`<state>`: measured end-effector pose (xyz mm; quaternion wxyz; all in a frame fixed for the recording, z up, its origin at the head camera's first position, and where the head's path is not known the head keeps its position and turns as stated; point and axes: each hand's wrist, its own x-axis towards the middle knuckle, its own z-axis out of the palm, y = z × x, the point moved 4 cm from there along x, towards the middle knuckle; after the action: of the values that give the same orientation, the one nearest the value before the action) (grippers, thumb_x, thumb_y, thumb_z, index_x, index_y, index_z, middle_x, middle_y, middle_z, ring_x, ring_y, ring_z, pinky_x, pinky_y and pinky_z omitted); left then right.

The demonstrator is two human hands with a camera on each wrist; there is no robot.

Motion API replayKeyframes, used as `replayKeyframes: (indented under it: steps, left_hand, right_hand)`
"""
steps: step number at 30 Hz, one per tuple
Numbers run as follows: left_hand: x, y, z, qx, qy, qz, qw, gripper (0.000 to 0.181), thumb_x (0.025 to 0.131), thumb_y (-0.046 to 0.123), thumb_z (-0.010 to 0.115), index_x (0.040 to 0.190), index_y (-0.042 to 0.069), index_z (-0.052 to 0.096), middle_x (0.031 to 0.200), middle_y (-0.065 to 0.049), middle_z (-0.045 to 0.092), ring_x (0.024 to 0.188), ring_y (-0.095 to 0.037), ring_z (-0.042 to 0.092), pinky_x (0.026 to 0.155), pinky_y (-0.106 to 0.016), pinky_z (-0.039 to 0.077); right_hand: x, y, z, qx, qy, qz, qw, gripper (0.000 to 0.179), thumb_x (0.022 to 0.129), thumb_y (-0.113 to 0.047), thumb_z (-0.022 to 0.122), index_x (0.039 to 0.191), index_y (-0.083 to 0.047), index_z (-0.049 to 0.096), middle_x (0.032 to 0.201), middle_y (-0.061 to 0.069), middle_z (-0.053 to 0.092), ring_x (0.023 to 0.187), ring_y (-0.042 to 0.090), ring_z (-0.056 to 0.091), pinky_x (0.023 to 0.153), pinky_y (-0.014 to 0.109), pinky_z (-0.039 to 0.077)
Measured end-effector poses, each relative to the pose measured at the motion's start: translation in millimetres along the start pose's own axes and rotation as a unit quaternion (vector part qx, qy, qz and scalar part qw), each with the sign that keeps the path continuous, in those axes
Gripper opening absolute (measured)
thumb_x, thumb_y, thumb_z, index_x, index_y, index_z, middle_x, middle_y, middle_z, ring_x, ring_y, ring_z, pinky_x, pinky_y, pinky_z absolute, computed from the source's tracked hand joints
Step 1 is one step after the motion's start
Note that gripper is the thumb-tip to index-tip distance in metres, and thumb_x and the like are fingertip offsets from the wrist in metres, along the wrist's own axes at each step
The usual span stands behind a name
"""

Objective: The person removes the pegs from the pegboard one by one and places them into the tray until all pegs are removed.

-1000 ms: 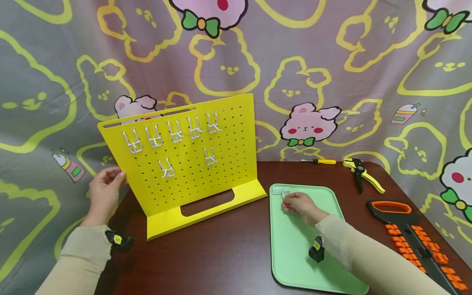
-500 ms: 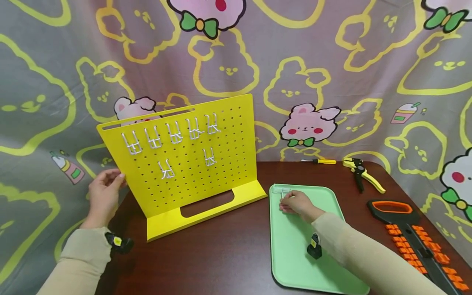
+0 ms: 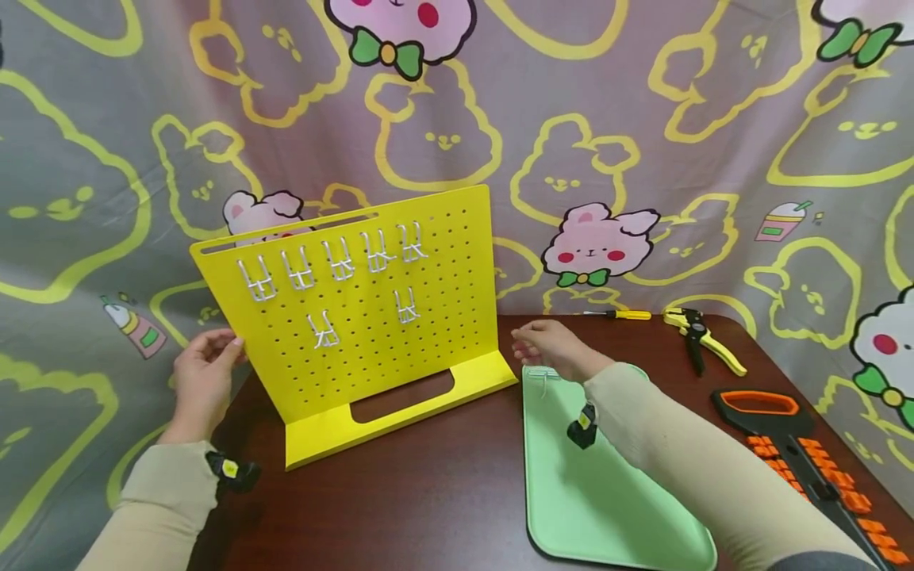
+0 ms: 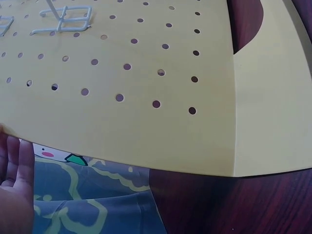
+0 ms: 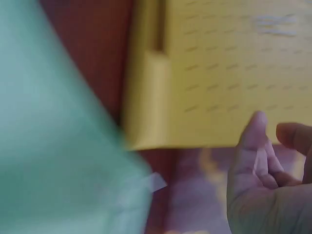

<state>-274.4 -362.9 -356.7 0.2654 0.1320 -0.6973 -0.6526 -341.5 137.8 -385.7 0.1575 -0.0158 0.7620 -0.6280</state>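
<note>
Presently, in the head view, the left hand (image 3: pixel 203 381) pinches the side edge of the yellow perforated pegboard (image 3: pixel 364 325), left of centre; ideally, steady it lightly, without tilting. Its long axis climbs slightly rightward, its perforated face pointing lower-right. Right of centre, the right hand (image 3: pixel 555 349) hangs near the pale green rectangular tray (image 3: pixel 593 496).

Left-wrist view: fingers together at lower left, against that edge.

Right-wrist view: thumb and forefinger apart, nothing visible between.

Smooth matt pegboard (image 3: pixel 364 337), wood-grained table (image 3: pixel 400 500)
</note>
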Motion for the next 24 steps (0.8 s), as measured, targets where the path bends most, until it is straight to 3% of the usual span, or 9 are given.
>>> replayKeyframes:
  steps: [4, 7, 10, 15, 19, 24]
  left_hand:
    - [-1.1, 0.6, -1.0, -0.010, -0.001, 0.003, 0.9999, 0.013, 0.101, -0.001, 0.063, 0.101, 0.012, 0.065, 0.085, 0.008, 0.062, 0.078, -0.008, 0.058, 0.068, -0.011, 0.052]
    - [-1.9, 1.2, -0.3, -0.002, -0.004, 0.010, 0.9999, 0.013, 0.101, -0.002, 0.062, 0.101, 0.011, 0.064, 0.086, 0.009, 0.062, 0.079, -0.008, 0.058, 0.068, -0.011, 0.053]
    - [-2.5, 0.7, 1.5, 0.011, -0.005, 0.011, 0.9999, 0.012, 0.101, -0.001, 0.062, 0.102, 0.011, 0.064, 0.087, 0.009, 0.061, 0.079, -0.008, 0.058, 0.070, -0.012, 0.053]
    - [-2.0, -0.7, 3.8, 0.067, -0.013, 0.012, 0.9976, 0.008, 0.104, 0.004, 0.061, 0.109, 0.010, 0.063, 0.096, 0.003, 0.061, 0.084, -0.008, 0.058, 0.073, -0.012, 0.052]
    - [-1.2, -0.1, 3.3, 0.083, -0.018, 0.013, 0.9963, 0.010, 0.104, 0.006, 0.061, 0.114, 0.008, 0.062, 0.103, -0.004, 0.061, 0.087, -0.009, 0.058, 0.074, -0.012, 0.052]
    - [-1.8, 1.6, 0.5, 0.079, -0.013, 0.008, 0.9968, 0.009, 0.104, 0.006, 0.061, 0.113, 0.009, 0.062, 0.099, -0.002, 0.060, 0.087, -0.010, 0.057, 0.074, -0.012, 0.052]
  right_hand:
    - [6.0, -44.8, 17.3, 0.063, -0.040, -0.001, 0.9972, 0.036, 0.108, -0.015, 0.056, 0.134, 0.010, 0.053, 0.099, 0.010, 0.068, 0.083, 0.015, 0.067, 0.078, 0.024, 0.059]
    - [9.9, -69.7, 28.9, 0.112, -0.046, -0.004, 0.9926, 0.043, 0.108, -0.017, 0.055, 0.141, 0.009, 0.048, 0.101, 0.008, 0.070, 0.084, 0.014, 0.069, 0.079, 0.023, 0.059]
    - [14.1, -86.3, 38.0, 0.143, -0.045, -0.005, 0.9887, 0.043, 0.109, -0.018, 0.055, 0.143, 0.006, 0.050, 0.117, 0.016, 0.068, 0.087, 0.014, 0.070, 0.084, 0.025, 0.059]
    - [21.2, -103.7, 52.7, 0.175, -0.055, -0.006, 0.9830, 0.041, 0.109, -0.019, 0.055, 0.143, 0.005, 0.051, 0.142, 0.025, 0.055, 0.111, 0.025, 0.066, 0.105, 0.035, 0.050]
    - [25.8, -116.9, 66.3, 0.205, -0.057, -0.006, 0.9771, 0.039, 0.109, -0.020, 0.056, 0.141, 0.003, 0.053, 0.138, 0.022, 0.058, 0.113, 0.026, 0.064, 0.106, 0.036, 0.049]
    - [29.5, -132.4, 85.2, 0.247, -0.061, 0.001, 0.9672, 0.038, 0.110, -0.020, 0.054, 0.141, 0.001, 0.055, 0.119, 0.014, 0.065, 0.101, 0.021, 0.066, 0.088, 0.027, 0.058]
